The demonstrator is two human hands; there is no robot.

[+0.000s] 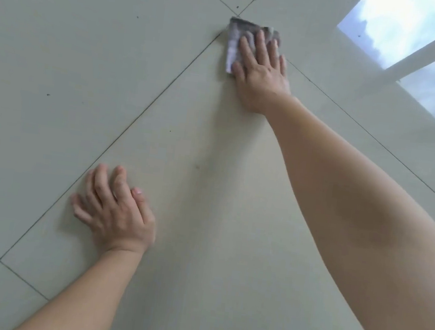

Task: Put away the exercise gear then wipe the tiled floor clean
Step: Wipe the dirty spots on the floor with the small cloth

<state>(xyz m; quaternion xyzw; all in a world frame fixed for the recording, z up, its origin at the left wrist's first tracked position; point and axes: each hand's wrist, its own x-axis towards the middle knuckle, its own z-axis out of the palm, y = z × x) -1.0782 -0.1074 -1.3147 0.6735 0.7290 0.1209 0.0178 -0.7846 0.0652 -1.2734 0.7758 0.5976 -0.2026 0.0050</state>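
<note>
A small folded grey cloth (237,38) lies flat on the pale tiled floor (60,49), close to where four tiles meet. My right hand (261,68) is stretched far forward and presses down on the cloth with straight, spread fingers. Only the cloth's left and far parts show past the hand. My left hand (114,212) rests palm-down on the floor nearer to me, fingers loosely bent, holding nothing. No exercise gear is in view.
Dark grout lines (146,106) cross the floor diagonally. A bright window reflection with white bars (417,46) glares on the tiles at the upper right. A few small dark specks (48,95) dot the tiles at the left.
</note>
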